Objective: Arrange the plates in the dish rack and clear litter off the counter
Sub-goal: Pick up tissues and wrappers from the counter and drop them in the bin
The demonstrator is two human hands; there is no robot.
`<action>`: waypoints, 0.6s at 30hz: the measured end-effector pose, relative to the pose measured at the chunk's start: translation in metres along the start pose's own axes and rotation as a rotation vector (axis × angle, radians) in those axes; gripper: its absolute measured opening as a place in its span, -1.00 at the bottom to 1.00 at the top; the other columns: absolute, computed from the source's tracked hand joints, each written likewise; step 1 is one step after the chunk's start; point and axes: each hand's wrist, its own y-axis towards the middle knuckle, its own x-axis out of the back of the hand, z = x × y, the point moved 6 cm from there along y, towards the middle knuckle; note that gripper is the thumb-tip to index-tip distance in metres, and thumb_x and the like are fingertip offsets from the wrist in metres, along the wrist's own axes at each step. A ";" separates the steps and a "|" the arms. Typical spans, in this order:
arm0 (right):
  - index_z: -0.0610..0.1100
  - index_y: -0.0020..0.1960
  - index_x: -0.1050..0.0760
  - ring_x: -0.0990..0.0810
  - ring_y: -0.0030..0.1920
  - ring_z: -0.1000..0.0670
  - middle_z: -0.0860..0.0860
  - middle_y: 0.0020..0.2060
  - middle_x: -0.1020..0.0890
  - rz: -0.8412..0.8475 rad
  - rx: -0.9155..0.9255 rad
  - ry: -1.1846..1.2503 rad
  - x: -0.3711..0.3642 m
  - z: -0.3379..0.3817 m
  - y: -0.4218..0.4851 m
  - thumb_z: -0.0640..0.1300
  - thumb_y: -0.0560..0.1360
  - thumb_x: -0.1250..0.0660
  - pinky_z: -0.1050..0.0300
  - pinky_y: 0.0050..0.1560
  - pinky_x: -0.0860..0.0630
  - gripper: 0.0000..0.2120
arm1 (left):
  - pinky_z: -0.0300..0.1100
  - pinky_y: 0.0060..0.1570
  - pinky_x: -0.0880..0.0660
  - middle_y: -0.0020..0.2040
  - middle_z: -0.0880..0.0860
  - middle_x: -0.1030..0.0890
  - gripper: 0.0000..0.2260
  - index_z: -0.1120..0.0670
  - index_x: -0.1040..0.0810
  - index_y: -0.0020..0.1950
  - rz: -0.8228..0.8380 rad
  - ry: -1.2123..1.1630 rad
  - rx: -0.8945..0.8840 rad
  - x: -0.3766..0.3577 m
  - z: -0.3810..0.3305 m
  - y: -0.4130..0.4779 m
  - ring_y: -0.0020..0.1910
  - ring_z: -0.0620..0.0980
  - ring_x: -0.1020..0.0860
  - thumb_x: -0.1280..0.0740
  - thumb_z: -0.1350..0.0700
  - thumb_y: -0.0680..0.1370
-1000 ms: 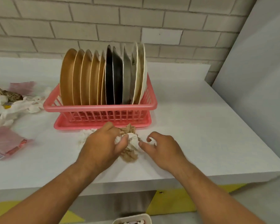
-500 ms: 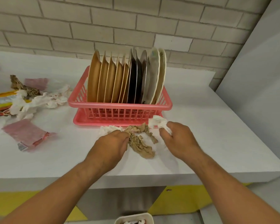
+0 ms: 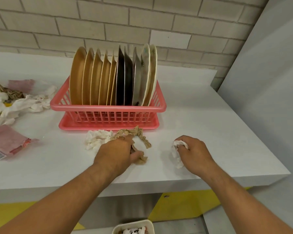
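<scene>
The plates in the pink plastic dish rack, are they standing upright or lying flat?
Upright. The tan, black and white plates stand on edge, side by side, in the pink plastic dish rack.

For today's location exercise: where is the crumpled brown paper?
Head view, centre: the crumpled brown paper lies just before the pink dish rack, partly under the left hand.

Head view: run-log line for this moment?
left hand grips brown paper | right hand grips white tissue | plates upright in dish rack | more litter on counter
</scene>
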 end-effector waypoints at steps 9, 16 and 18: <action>-0.03 -0.31 -0.37 -0.42 -0.44 0.14 0.09 -0.42 -0.48 -0.055 0.010 -0.134 -0.002 -0.016 0.000 0.02 0.46 -0.38 0.37 -0.49 -0.31 -0.73 | -0.11 -0.08 -0.40 0.08 0.03 -0.44 -0.74 0.01 -0.47 0.09 -0.022 0.055 -0.151 -0.023 -0.036 -0.011 0.02 0.03 -0.44 -0.13 -0.13 0.60; -0.05 -0.14 -0.48 -0.63 -0.23 0.04 0.02 -0.23 -0.63 -0.032 -0.052 -0.018 0.000 -0.017 0.000 -0.24 0.51 -0.28 0.14 -0.28 -0.57 -0.89 | -0.44 -0.24 -0.30 0.04 -0.04 -0.48 -0.82 -0.01 -0.40 0.10 -0.038 -0.142 -0.206 -0.008 -0.038 -0.010 -0.08 -0.07 -0.50 -0.24 0.22 0.55; 0.01 -0.13 -0.45 -0.64 -0.27 0.10 0.04 -0.20 -0.64 -0.031 -0.060 0.029 -0.001 -0.014 -0.003 -0.27 0.54 -0.23 0.21 -0.37 -0.56 -0.81 | -0.39 -0.22 -0.42 -0.08 -0.10 -0.52 -0.81 -0.05 -0.40 -0.03 -0.064 -0.271 -0.141 0.004 -0.031 -0.011 -0.14 -0.10 -0.50 -0.24 0.25 0.53</action>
